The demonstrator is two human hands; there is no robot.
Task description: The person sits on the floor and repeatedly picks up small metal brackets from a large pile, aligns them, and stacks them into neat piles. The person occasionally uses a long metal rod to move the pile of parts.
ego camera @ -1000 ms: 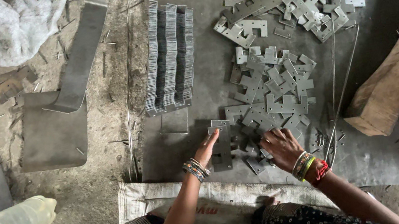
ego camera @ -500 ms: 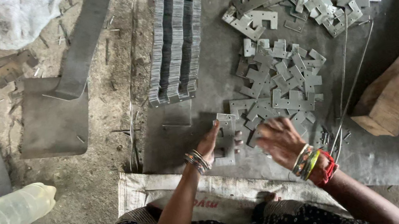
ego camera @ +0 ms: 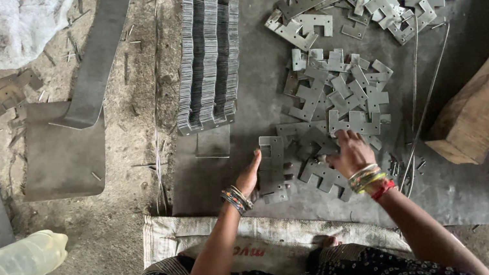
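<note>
Both arms reach forward from the bottom of the head view, forearms bare, bangles on each wrist. Left hand (ego camera: 249, 176): edge-on, thumb side up, fingers together and pointing forward, not clenched. Right hand (ego camera: 349, 152): palm down, back of hand to camera, fingers (ego camera: 341, 136) spread and pressed flat. Hands near each other, not touching.

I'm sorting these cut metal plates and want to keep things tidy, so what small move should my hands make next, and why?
Probably close the right hand on one loose plate from the near pile and slide it toward the left hand. The left hand's edge already braces a small gathered group, while the pile is jumbled, unlike the upright stacked rows beyond.
</note>
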